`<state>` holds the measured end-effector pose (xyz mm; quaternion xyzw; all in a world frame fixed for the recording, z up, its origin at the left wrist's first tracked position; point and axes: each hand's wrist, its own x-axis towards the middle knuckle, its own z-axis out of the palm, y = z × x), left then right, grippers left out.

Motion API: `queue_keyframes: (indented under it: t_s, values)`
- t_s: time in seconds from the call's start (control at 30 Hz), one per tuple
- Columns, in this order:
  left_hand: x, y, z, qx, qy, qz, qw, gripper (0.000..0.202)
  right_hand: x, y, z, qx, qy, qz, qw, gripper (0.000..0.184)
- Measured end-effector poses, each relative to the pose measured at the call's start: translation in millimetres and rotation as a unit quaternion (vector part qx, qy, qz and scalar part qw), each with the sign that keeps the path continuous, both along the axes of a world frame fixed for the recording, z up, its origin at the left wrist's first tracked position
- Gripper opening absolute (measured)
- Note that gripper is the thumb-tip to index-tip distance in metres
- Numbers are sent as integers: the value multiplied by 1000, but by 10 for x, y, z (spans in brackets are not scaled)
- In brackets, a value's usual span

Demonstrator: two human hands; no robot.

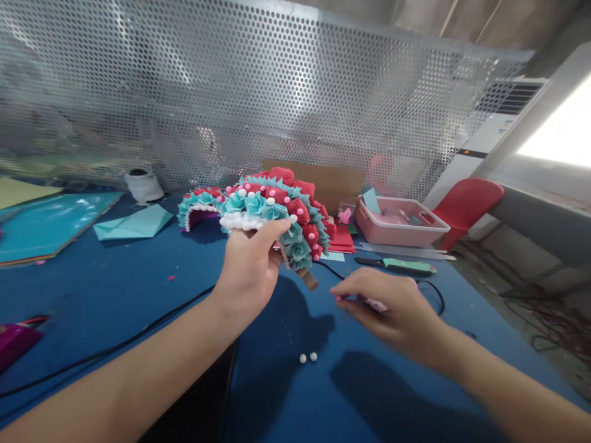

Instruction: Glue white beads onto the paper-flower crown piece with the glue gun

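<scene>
My left hand is closed round the lower edge of an arched headpiece covered in teal and red paper flowers with white and pink beads, held up above the blue table. My right hand hovers low over the table to the right, fingers curled round a small pink tool with a black cord; I cannot make out what the tool is. Two loose white beads lie on the table between my forearms. A second, smaller flower piece rests behind the held one.
A pink plastic tray stands at the back right, with a green-handled cutter in front of it. Teal paper sheets and stacked card lie at the left. A perforated metal screen closes the back. A red chair stands beyond the table.
</scene>
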<state>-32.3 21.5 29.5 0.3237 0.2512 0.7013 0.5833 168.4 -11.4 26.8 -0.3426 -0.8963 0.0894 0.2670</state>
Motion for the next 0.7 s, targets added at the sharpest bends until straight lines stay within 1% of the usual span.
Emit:
queue_keyframes:
  t_s: [0.03, 0.1, 0.2, 0.3, 0.37, 0.43, 0.47, 0.53, 0.6, 0.67, 0.7]
  values:
    - [4, -1, 1, 1, -2, -4, 1000, 15, 32, 18, -127, -13, -15, 4, 1000, 13]
    - [15, -6, 7, 0, -9, -7, 1000, 14, 96, 49, -366, -30, -51, -11, 998, 12]
    - [30, -15, 18, -12, -19, -11, 1000, 17, 165, 78, -629, -34, -73, -26, 996, 8]
    - [36, -24, 24, -13, -19, -9, 1000, 18, 195, 75, -773, -38, -80, -21, 996, 8]
    - [39, -25, 27, -10, -20, -10, 1000, 18, 215, 59, -808, -40, -84, -10, 996, 10]
    - [41, -22, 30, -7, -27, -11, 1000, 17, 265, 49, -778, -36, -92, 4, 995, 16]
    - [42, -18, 30, -7, -29, -12, 999, 17, 309, 52, -735, -30, -95, 9, 995, 19]
    - [39, -9, 27, -10, -27, -14, 999, 16, 439, 82, -597, -13, -95, 13, 995, 25]
    - [30, 1, 17, -16, -17, -14, 1000, 15, 614, 142, -418, 3, -84, -11, 996, 29]
    - [19, 11, 0, -24, -14, -20, 999, 14, 798, 215, -256, 23, -91, -86, 992, 25]
    - [15, 16, -10, -30, -16, -27, 999, 13, 880, 248, -197, 27, -91, -99, 991, 25]
